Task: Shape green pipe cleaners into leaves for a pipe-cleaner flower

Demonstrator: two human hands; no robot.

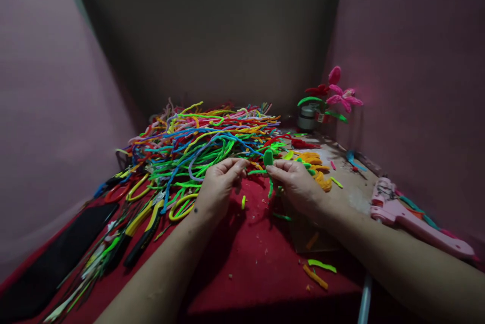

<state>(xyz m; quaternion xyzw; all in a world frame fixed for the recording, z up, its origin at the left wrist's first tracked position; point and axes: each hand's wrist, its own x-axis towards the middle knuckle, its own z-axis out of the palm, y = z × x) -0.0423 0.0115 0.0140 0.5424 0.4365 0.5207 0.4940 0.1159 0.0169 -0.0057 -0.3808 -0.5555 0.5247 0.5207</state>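
My left hand (220,182) and my right hand (295,182) meet over a red cloth (246,253), both pinching a green pipe cleaner (268,159). Its upper end is bent into a small loop that stands above my right fingertips. A straight stretch runs across to my left fingertips, and a short tail hangs below. Just beyond my hands lies a big heap of pipe cleaners (204,137) in many colours.
Pliers and cutters with yellow and black handles (144,228) lie left, beside a black flat object (56,258). A pink glue gun (409,218) rests right. A pink pipe-cleaner flower (337,94) stands in a grey holder far right. Cut orange and green bits (318,268) are scattered around.
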